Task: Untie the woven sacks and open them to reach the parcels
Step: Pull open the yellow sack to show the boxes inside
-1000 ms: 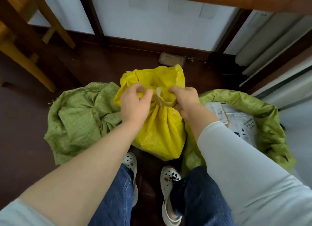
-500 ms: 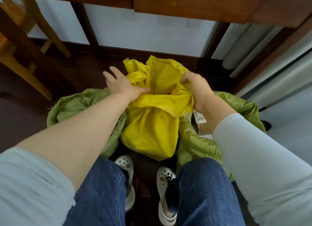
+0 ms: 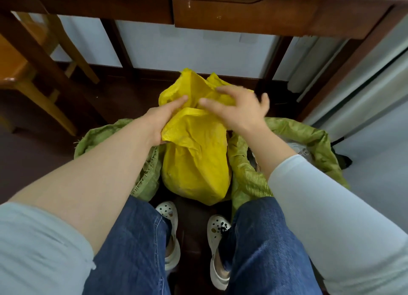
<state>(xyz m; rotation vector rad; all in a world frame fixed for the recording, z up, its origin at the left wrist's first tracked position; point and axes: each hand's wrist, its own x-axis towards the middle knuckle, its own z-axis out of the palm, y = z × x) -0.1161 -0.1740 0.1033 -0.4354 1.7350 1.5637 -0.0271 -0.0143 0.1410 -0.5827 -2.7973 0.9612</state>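
The yellow woven sack is standing on the dark floor just in front of the person's feet, between the left green sack and the right green sack, under a wooden desk. Its cloth is looking thin, soft and crinkly, perhaps a little slippery. I am judging it light at the top and heavier below, where it is bulging, so the loose rim of the mouth is the best place to take hold. The left hand is gripping the left rim, with the thumb lying over the fold and the fingers tucked under it. The right hand is spreading its fingers wide over the upper folds and holding nothing. It is blurred, so I cannot tell if it is touching the cloth.
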